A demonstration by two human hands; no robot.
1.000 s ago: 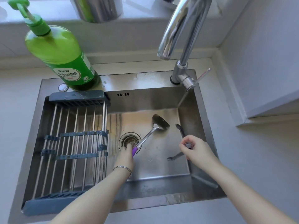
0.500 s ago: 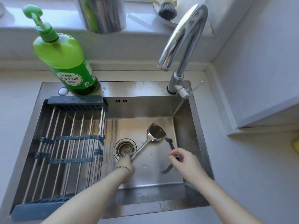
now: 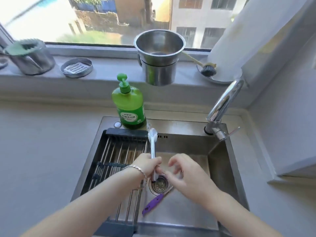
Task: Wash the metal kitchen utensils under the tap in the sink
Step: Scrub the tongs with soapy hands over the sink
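Note:
My left hand [image 3: 147, 165] grips a slim shiny metal utensil [image 3: 152, 144] by its shaft. It stands nearly upright, head at the top, lower end over the drain [image 3: 159, 185]; it is blurred. My right hand [image 3: 188, 175] hovers just right of it above the drain, fingers loosely spread, with nothing seen in it. A metal spatula lies on the floor of the sink [image 3: 220, 161], and only its purple handle [image 3: 153, 202] shows below my hands. The chrome tap [image 3: 225, 100] stands at the sink's back right corner, and I see no water running.
A folding drying rack [image 3: 118, 151] covers the sink's left half. A green soap bottle [image 3: 128, 106] stands on the sink's back rim. On the window sill are a steel pot [image 3: 159, 53], a dish brush [image 3: 207, 69], a small steel dish [image 3: 76, 67] and another steel container [image 3: 29, 57].
The view has tilted up to the window. My left hand let go of the purple-handled spatula and now holds a slim utensil upright. My right hand moved left and holds nothing.

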